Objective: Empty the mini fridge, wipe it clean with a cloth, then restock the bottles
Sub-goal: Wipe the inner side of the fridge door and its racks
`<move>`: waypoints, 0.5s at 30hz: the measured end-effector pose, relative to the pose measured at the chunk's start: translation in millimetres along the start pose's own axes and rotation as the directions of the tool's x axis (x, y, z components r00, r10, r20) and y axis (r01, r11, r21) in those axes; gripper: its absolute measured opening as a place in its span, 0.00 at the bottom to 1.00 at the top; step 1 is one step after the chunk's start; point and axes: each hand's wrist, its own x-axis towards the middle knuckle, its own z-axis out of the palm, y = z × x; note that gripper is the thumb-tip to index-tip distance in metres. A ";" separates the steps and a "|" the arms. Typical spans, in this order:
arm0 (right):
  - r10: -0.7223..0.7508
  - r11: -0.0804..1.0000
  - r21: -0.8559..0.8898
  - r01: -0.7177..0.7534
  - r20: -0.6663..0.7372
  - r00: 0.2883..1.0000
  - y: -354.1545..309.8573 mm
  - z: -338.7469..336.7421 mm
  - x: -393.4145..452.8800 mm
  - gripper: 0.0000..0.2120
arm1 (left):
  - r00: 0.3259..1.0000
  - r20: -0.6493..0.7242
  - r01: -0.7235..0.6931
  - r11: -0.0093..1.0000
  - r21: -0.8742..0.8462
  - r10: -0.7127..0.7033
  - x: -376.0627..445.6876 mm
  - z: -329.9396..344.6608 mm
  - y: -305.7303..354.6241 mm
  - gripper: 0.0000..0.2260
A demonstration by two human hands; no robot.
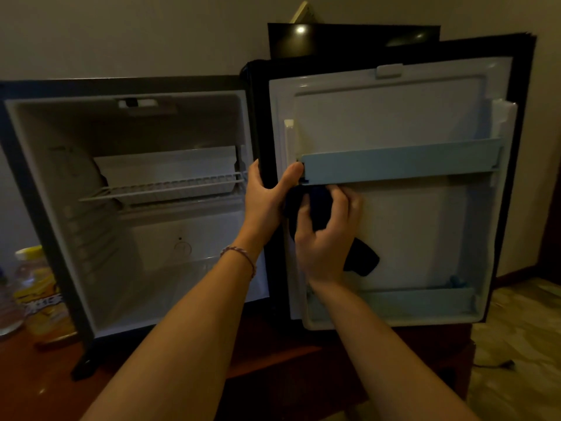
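Note:
The mini fridge (pixel 45 183) stands open with nothing on its wire shelf (pixel 158 189). Its door (pixel 409 232) is swung wide to the right, white inner side facing me. My left hand (pixel 267 196) grips the door's hinge-side edge, thumb resting by the end of the pale blue upper door rail (pixel 400 162). My right hand (pixel 324 238) presses a dark blue cloth (pixel 361 259) against the door's inner panel just under that rail. A yellow-labelled bottle (pixel 39 287) stands on the table left of the fridge, with a clear bottle (pixel 9 311) beside it.
The fridge sits on a reddish-brown wooden table (pixel 36 378). A lower door bin (pixel 394 308) runs along the door's bottom. A dark flat panel (pixel 352 38) stands behind the fridge against the wall. Patterned carpet (pixel 522 344) lies at the right.

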 end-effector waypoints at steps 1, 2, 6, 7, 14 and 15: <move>-0.004 1.000 0.005 0.004 -0.007 1.000 0.1 1.8 2.8 0.20 | 1.000 -0.003 -0.002 1.000 -0.006 0.002 0.0 0.2 0.4 0.39; -0.006 1.000 0.005 0.006 -0.007 1.000 0.0 2.8 3.4 0.20 | 1.000 -0.007 -0.006 1.000 -0.005 0.006 -0.2 0.5 1.3 0.39; -0.005 1.000 -0.019 0.005 0.033 0.999 1.8 -0.3 -0.9 0.18 | 1.000 -0.026 -0.014 1.000 0.013 0.014 -1.1 2.5 3.0 0.39; -0.005 1.000 -0.025 0.007 0.052 0.999 3.1 -2.5 -2.4 0.17 | 1.000 -0.030 -0.009 1.000 0.018 0.009 -0.6 2.3 2.5 0.38; 0.067 0.997 -0.046 -0.058 0.204 0.977 25.3 -35.1 -50.7 0.17 | 0.998 -0.064 -0.014 0.995 0.098 0.020 -1.5 2.9 2.5 0.42; 0.076 0.996 -0.060 -0.064 0.243 0.967 28.1 -39.4 -54.2 0.19 | 0.997 -0.066 -0.024 0.995 0.101 0.030 -1.8 3.3 2.9 0.41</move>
